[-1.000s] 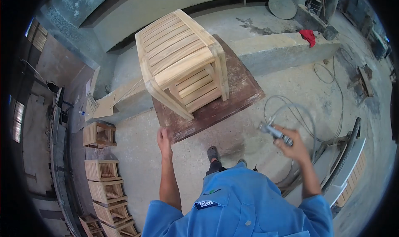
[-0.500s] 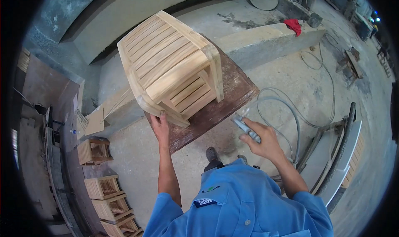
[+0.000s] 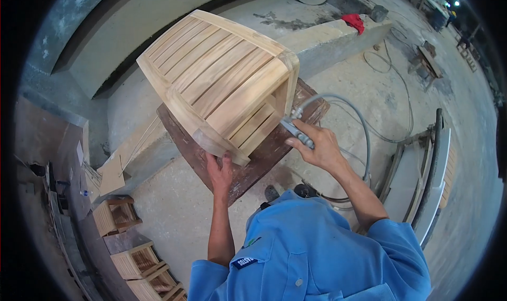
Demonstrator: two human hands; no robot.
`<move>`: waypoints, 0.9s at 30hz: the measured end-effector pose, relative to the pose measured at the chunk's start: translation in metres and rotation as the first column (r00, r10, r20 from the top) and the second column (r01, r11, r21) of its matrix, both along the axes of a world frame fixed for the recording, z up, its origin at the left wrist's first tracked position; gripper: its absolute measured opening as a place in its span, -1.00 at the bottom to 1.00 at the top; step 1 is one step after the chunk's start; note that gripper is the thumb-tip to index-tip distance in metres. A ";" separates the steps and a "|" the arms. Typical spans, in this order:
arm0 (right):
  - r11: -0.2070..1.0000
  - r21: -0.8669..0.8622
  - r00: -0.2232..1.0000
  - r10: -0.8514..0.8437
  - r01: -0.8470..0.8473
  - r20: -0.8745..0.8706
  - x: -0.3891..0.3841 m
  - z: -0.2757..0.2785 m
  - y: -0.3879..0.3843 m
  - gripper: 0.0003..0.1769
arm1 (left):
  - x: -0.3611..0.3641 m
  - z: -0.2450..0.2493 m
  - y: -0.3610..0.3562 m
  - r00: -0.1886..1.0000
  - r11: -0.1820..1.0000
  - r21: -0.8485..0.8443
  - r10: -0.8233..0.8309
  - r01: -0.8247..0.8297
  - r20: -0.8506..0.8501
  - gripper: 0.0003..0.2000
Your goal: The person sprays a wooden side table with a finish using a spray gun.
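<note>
A slatted wooden stool [image 3: 216,63] rests tilted on a dark brown board [image 3: 253,179], its slatted top facing up and away from me. My left hand [image 3: 219,174] grips the stool's near lower corner, thumb on the wood and some fingers hidden beneath it. My right hand [image 3: 321,147] is wrapped round a grey metal spray gun [image 3: 297,133] close to the stool's right legs. From the gun's front end a grey hose [image 3: 359,113] loops out to the right and back down towards my body.
Smaller wooden stools [image 3: 117,215] stand in a row at lower left. A low concrete ledge [image 3: 338,47] runs behind the board, with a red cloth [image 3: 354,22] on it. Hoses lie on the floor at right, near a rack with white panels [image 3: 435,179].
The stool has turned on the board, with my left hand still on its corner. My right hand has brought the spray gun leftwards and up, closer to the stool's legs. The camera view has shifted.
</note>
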State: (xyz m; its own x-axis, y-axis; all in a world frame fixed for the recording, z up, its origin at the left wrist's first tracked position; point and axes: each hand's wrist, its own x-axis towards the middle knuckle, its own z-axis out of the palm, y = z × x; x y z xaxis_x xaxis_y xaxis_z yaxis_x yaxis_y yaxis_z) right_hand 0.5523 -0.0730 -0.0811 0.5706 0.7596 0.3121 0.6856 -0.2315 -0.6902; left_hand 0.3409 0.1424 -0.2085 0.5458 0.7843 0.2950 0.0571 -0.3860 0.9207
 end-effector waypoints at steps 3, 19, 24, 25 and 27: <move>0.993 -0.082 0.993 -0.093 0.087 -0.079 -0.016 -0.013 -0.023 -0.41 | 0.008 0.008 -0.006 0.999 0.998 0.038 0.050 -0.050 0.002 -0.40; 0.996 0.077 0.895 0.001 0.037 -0.446 -0.051 -0.033 0.001 -0.40 | 0.002 0.006 -0.002 1.000 0.999 -0.035 -0.012 0.012 -0.019 -0.45; 0.983 0.078 0.946 -0.139 0.169 -0.293 -0.042 -0.040 0.004 -0.40 | -0.005 0.006 0.004 0.998 0.999 0.002 -0.035 0.035 -0.053 -0.48; 0.983 0.076 0.943 -0.137 0.168 -0.303 -0.037 -0.041 0.007 -0.40 | -0.007 0.004 0.005 0.998 0.999 -0.006 -0.046 0.046 -0.053 -0.49; 0.968 0.096 0.946 -0.203 0.234 -0.253 -0.029 -0.041 0.011 -0.41 | -0.010 0.001 0.007 0.997 0.999 -0.005 -0.032 0.032 -0.064 -0.48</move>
State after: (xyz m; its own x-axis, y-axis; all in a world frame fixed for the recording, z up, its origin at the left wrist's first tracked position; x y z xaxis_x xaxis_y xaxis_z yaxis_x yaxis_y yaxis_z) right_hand 0.5234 -0.0618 -0.1217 0.7875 0.5723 0.2288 0.4390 -0.2603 -0.8600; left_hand 0.3308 0.1492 -0.2073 0.5883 0.7672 0.2555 0.1036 -0.3848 0.9171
